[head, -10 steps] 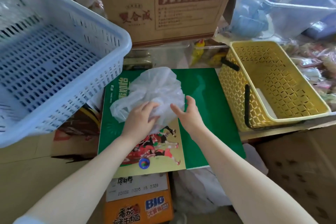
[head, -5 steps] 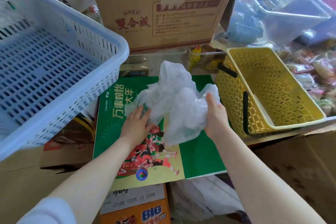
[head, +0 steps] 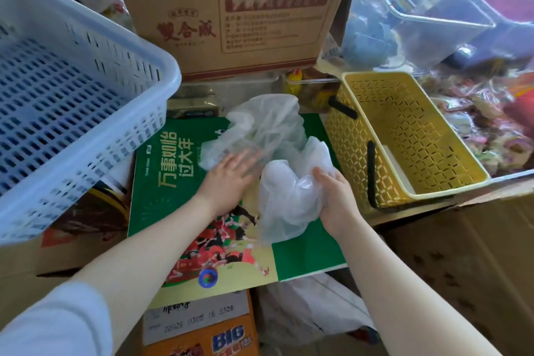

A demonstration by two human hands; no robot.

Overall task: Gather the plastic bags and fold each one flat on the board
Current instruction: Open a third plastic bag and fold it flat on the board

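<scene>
left hand (head: 231, 173) flattens a plastic bag (head: 277, 159) on the board (head: 161, 196); right hand (head: 336, 196) grips it.

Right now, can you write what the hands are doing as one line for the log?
left hand: flat, pressing plastic bag | right hand: gripping bag's bunched end | board: under bag | fold: not flat yet

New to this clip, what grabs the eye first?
The crumpled white plastic bag at centre, on the green printed board: the left hand presses it flat while the right hand grips a bunched part. Next, the big blue slotted basket looming on the left and the yellow lattice basket on the right, with a brown cardboard box behind.
</scene>
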